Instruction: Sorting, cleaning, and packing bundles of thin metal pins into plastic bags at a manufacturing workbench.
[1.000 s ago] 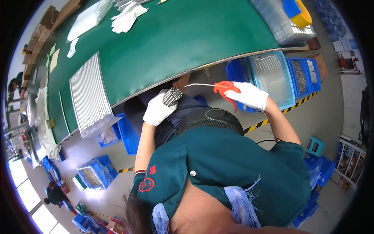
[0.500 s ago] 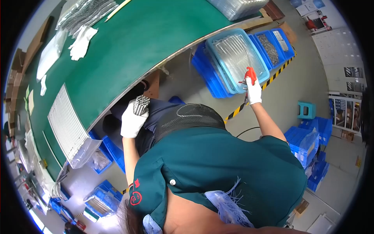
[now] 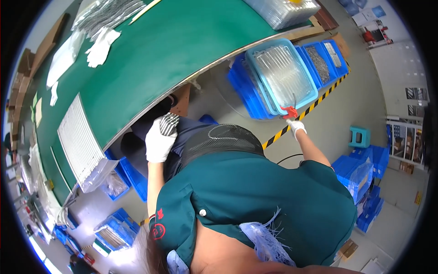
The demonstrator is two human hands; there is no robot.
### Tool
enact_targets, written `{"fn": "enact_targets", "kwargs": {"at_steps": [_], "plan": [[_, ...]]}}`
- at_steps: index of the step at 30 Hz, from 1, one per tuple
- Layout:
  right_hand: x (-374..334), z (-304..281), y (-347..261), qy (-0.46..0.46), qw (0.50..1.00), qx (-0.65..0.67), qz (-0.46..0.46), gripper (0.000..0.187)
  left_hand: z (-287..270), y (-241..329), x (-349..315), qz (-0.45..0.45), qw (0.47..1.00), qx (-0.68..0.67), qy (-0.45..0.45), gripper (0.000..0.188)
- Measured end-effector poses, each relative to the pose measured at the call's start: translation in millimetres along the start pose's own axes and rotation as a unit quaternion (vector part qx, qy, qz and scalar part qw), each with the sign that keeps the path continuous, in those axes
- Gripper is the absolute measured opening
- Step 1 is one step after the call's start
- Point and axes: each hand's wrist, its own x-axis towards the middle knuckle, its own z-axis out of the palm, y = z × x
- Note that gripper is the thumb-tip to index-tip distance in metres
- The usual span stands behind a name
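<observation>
My left hand (image 3: 159, 142), in a white glove, is closed round a bundle of thin metal tubes (image 3: 169, 122). Their ends point up, close to the front edge of the green table. Out to the right, my right hand (image 3: 297, 126), gloved in white too, grips a red air blow gun (image 3: 289, 112) with a thin nozzle. The blow gun is over the near rim of a light blue tray (image 3: 311, 93), which holds clear plastic sheeting or packs of tubes. My glove hides part of the gun's handle.
On the green table (image 3: 150, 59) lie a ribbed row of white tubes (image 3: 80, 137), a spare glove (image 3: 102, 47) and clear plastic packs (image 3: 285, 11). Blue bins (image 3: 326, 75) stand beside the tray, along yellow-black floor tape (image 3: 326, 94). A teal stool (image 3: 360, 137) stands at right.
My right hand and the blow gun have come back toward me, from over the tray to its near rim. The left hand, still holding the tubes, has shifted slightly right.
</observation>
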Motion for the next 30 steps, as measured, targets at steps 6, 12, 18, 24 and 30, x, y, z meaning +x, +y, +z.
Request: {"fn": "enact_targets", "kwargs": {"at_steps": [6, 12, 18, 24, 30], "plan": [[-50.7, -9.3, -72.5, -0.330, 0.938, -0.033, -0.100, 0.042, -4.9, 21.8, -0.7, 0.009, 0.999, 0.040, 0.018, 0.015], [-148.9, -42.6, -198.6, -0.313, 0.907, 0.002, -0.280, 0.026, -2.4, 18.4, -0.7, -0.005, 0.999, 0.016, 0.029, 0.020], [-20.9, 12.8, -89.1, -0.302, 0.942, -0.071, -0.131, 0.029, 13.8, -28.8, -12.6, 0.089, 0.992, 0.083, 0.031, 0.021], [-5.4, 20.5, -0.4, 0.084, 0.994, 0.066, 0.020, 0.038, -3.3, 9.6, -1.1, -0.065, 0.998, 0.021, -0.006, 0.028], [7.3, 15.0, 3.5, 0.154, 0.916, 0.356, -0.105, 0.060, -0.1, 21.2, 2.9, -0.069, 0.997, -0.003, -0.022, 0.032]]}}
